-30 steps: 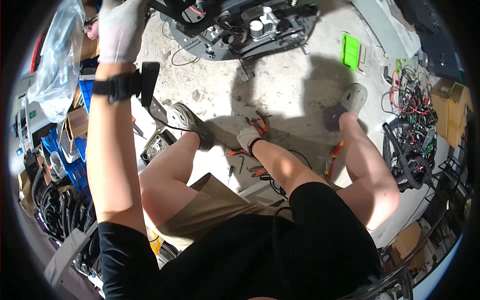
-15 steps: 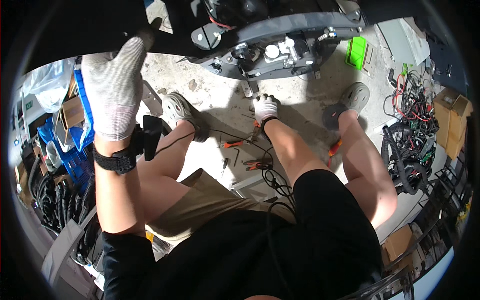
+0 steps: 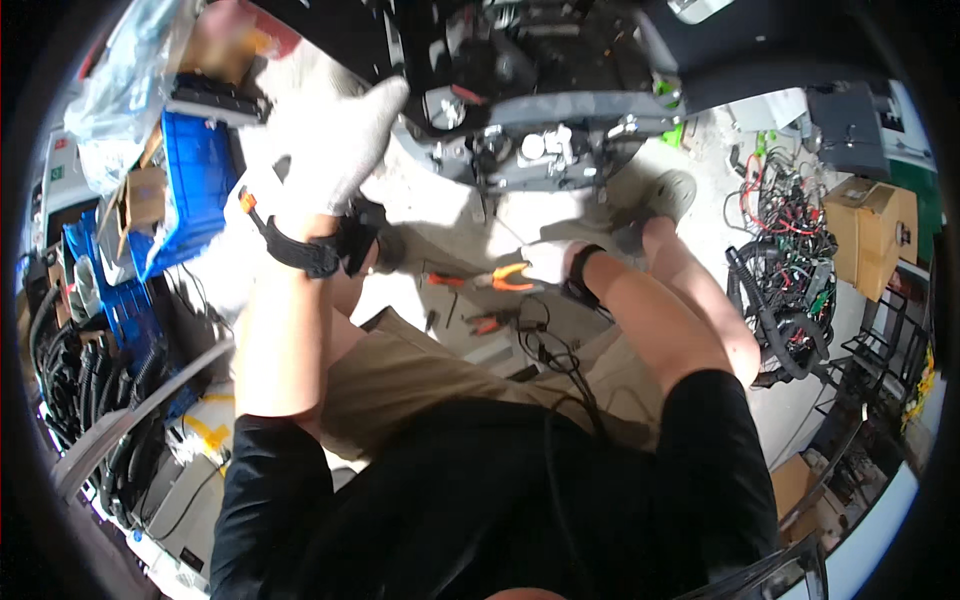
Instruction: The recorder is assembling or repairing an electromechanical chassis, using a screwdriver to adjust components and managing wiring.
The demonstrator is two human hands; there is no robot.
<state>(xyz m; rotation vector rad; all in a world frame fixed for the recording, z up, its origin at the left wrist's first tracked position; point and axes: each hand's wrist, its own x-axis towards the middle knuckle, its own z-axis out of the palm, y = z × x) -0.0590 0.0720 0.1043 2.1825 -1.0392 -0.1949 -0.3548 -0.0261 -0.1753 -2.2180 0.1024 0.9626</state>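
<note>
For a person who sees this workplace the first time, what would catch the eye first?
Probably the left hand, white-gloved and brightly lit at upper left, then the dark machine across the top. Near the centre, the right hand, also gloved, is beside orange-handled tools. A tangle of wires lies at right, a blue crate at left.

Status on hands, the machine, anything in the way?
Left hand up by black panel, grip unclear. Right hand beside orange-handled tool, grip unclear. Dark machine ahead, innards exposed. Looped black cables near right hand, possible snag.
</note>
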